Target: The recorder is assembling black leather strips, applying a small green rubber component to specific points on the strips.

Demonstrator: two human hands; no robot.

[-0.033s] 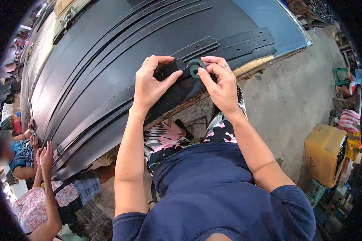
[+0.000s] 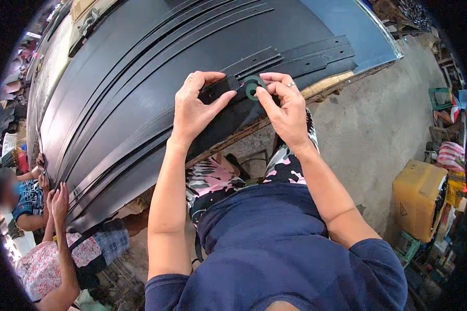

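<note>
My left hand (image 2: 194, 108) grips the end of a black strap (image 2: 216, 92), with thumb on the near edge and fingers over the far edge. A row of stitching runs along similar straps beside it. Just to the right, my right hand (image 2: 286, 110) pinches a dark green ring-shaped disc (image 2: 248, 91) between thumb and fingers, right by the strap's end. What the disc is made of cannot be told. Further right, wide black straps (image 2: 324, 54) with small holes lie on the table.
Long thin black strips (image 2: 158, 44) curve across the dark table (image 2: 285, 26), which ends in a worn wooden edge (image 2: 327, 84). At lower left, two co-workers' hands (image 2: 60, 205) rest by the table's far end. A brown taped carton (image 2: 417, 194) stands on the right.
</note>
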